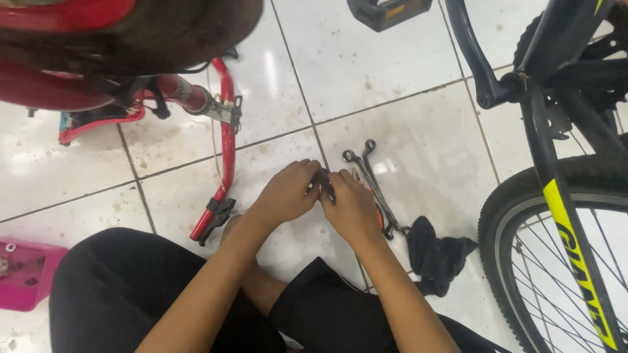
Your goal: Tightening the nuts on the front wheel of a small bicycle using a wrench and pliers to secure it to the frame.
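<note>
My left hand [286, 193] and my right hand [353, 208] meet over the white tiled floor, fingers pinched together around a small dark part [325, 186] between them. What the part is I cannot tell. Just beyond my right hand lie two metal ring spanners [366, 163] on the floor, partly hidden under that hand, with an orange-handled tool [379, 218] beside them. My knees in black trousers fill the bottom of the view.
A red bicycle frame [227, 131] lies at the left with its saddle at the top. A black bicycle with a yellow-marked frame [575, 229] and tyre stands at the right. A black rag [437, 253], a pedal [386, 12] and a pink tray [23, 273] lie around.
</note>
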